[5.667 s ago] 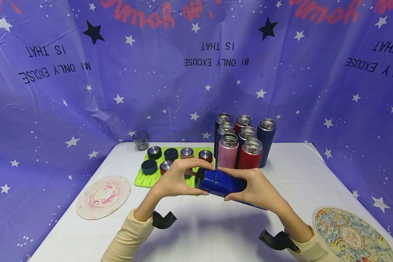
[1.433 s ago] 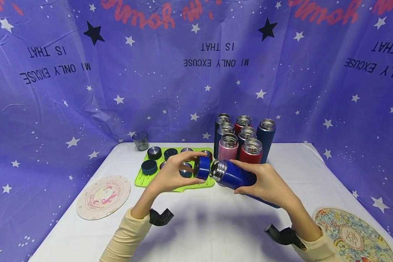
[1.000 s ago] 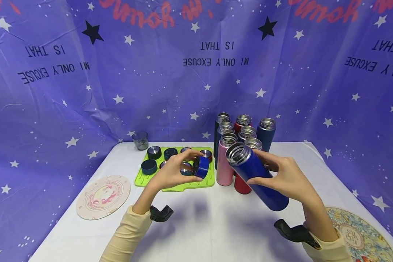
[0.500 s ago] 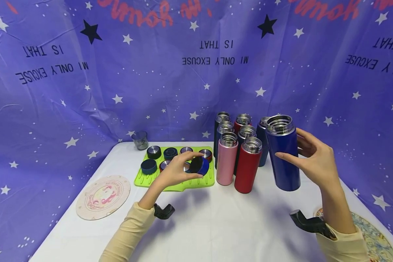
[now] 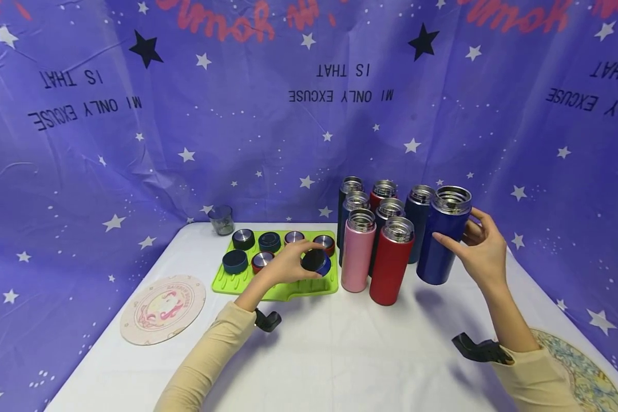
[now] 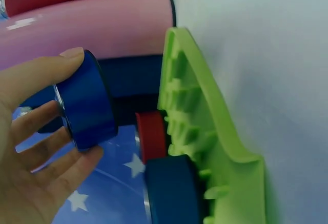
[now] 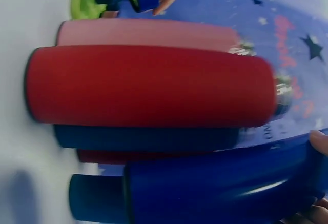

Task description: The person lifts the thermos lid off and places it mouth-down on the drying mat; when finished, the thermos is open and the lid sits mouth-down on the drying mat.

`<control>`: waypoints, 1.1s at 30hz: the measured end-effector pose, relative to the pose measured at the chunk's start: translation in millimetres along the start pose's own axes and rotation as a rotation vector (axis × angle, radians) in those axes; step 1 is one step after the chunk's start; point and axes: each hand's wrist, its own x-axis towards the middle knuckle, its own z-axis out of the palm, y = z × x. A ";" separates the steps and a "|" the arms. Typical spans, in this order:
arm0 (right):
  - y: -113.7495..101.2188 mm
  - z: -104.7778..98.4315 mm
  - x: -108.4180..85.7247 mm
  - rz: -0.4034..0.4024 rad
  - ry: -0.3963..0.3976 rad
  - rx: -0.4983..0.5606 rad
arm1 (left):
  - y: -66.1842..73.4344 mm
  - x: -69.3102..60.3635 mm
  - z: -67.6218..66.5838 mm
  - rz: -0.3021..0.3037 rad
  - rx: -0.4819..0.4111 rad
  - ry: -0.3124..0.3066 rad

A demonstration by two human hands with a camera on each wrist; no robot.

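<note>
In the head view my left hand (image 5: pixel 290 263) pinches a blue bottle lid (image 5: pixel 316 262) above the right part of a green drying mat (image 5: pixel 309 290). The left wrist view shows thumb and fingertips on the rim of that lid (image 6: pixel 88 103), which is clear of the mat. My right hand (image 5: pixel 481 246) grips an uncapped blue vacuum flask (image 5: pixel 438 243), slightly tilted, its steel mouth up. This flask hangs above the white table, right of the standing bottles; in the right wrist view its blue body (image 7: pixel 220 183) is near the dark blue bottle behind.
Several uncapped bottles stand grouped at the back, a pink bottle (image 5: pixel 357 254) and a red bottle (image 5: pixel 391 263) in front. Several lids, one dark blue (image 5: pixel 235 261), lie on the mat. A glass (image 5: pixel 221 221) and a round pink placemat (image 5: pixel 163 310) are left; a patterned placemat (image 5: pixel 582 372) is right.
The lid has come off the blue flask. My right hand has carried the flask rightward and turned it nearly upright, then back toward the bottles. My left hand has tipped the lid over the mat.
</note>
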 end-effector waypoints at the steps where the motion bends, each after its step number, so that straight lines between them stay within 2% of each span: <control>1: 4.0 1.7 0.7 0.004 0.008 0.010 | -2.5 2.0 1.4 -0.003 0.003 -0.010; 4: 14.9 6.2 2.1 0.024 0.026 0.049 | -10.1 7.9 5.7 -0.002 0.017 -0.040; 9: 31.0 11.6 3.7 0.117 0.041 0.143 | -18.9 18.5 13.2 0.031 0.038 -0.076; 13: 43.7 17.4 3.5 0.167 0.033 0.157 | -21.4 25.0 18.6 0.039 0.042 -0.086; 16: 52.1 23.0 2.6 0.171 0.016 0.143 | -23.0 27.7 22.6 0.024 0.044 -0.105; 22: 63.4 33.4 1.6 0.164 -0.008 0.193 | -26.0 29.8 30.1 -0.023 0.041 -0.129; 28: 66.3 40.1 -2.0 0.163 -0.028 0.232 | -30.7 31.0 39.2 -0.051 0.061 -0.118; 33: 65.7 42.1 -6.3 0.154 -0.026 0.203 | -30.2 29.4 43.3 -0.064 0.065 -0.097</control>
